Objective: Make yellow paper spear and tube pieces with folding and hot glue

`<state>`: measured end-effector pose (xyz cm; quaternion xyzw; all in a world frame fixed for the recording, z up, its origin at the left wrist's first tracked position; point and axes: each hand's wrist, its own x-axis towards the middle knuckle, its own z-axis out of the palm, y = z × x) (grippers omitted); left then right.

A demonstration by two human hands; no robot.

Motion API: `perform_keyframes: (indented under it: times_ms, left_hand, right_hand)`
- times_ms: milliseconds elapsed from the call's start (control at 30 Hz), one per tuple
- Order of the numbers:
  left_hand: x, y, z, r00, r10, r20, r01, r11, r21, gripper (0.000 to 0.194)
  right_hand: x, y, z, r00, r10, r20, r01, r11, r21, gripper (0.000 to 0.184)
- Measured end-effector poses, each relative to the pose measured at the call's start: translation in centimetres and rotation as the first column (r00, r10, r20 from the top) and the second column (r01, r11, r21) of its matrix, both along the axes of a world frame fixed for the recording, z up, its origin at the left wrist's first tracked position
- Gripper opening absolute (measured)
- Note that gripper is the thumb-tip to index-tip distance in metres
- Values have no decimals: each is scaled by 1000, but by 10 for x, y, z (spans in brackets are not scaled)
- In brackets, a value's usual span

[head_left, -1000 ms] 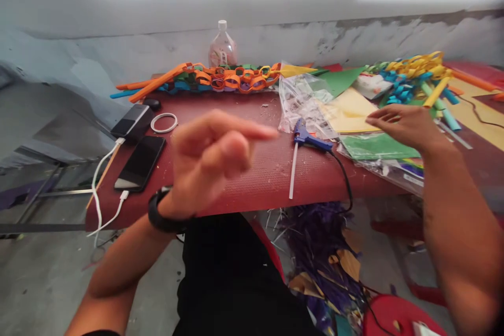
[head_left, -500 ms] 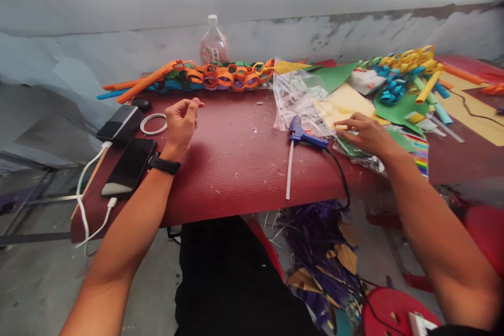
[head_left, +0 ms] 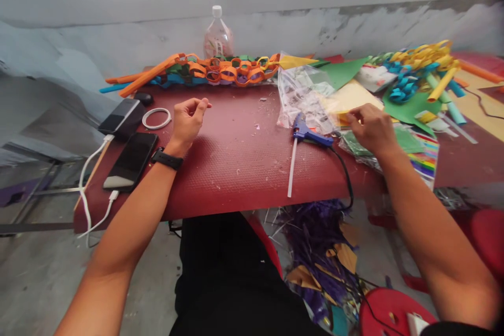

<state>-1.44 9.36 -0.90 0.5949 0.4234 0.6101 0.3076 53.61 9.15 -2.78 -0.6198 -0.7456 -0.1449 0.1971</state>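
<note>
My left hand (head_left: 189, 123) is held over the left part of the table, fingers curled in and thumb against them; nothing shows in it. A black band circles that wrist. My right hand (head_left: 372, 128) is bent down at the yellow paper (head_left: 356, 95), its fingertips closed at the sheet's near edge and partly hidden by the hand. Left of it lies a blue glue gun (head_left: 311, 135) with a white glue stick (head_left: 292, 168) by its nozzle. A clear plastic bag (head_left: 297, 97) is behind the gun. Green paper in plastic (head_left: 407, 139) lies beside my right wrist.
Paper chains (head_left: 236, 72) run along the back, before a plastic bottle (head_left: 218, 37). A phone (head_left: 132, 160), a charger box (head_left: 122, 115) and a white ring (head_left: 156, 118) lie left. More chains (head_left: 421, 60) are at right. Below are purple scraps (head_left: 311, 241) and a red stool (head_left: 389, 310).
My right hand has moved a little farther in over the yellow paper, and its fingers bend more downward. My left hand keeps its curled pose. The view has shifted slightly.
</note>
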Motion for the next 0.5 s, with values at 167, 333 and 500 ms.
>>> perform_keyframes:
  times_ms: [167,333,500]
  left_hand:
    - [1,-4,1,994,-53,-93,51,998,-30,42]
    - [3,-6,0,992,-78,-100,75,996,-40,47]
    - [3,-6,1,993,-71,-95,65,996,-57,45]
  right_hand:
    - [-7,-9,7,977,42,-208,-19,993,112,8]
    - [-16,-17,20,898,-11,-441,53,995,83,8]
    - [-13,-25,26,905,-138,-403,194,976,103,7]
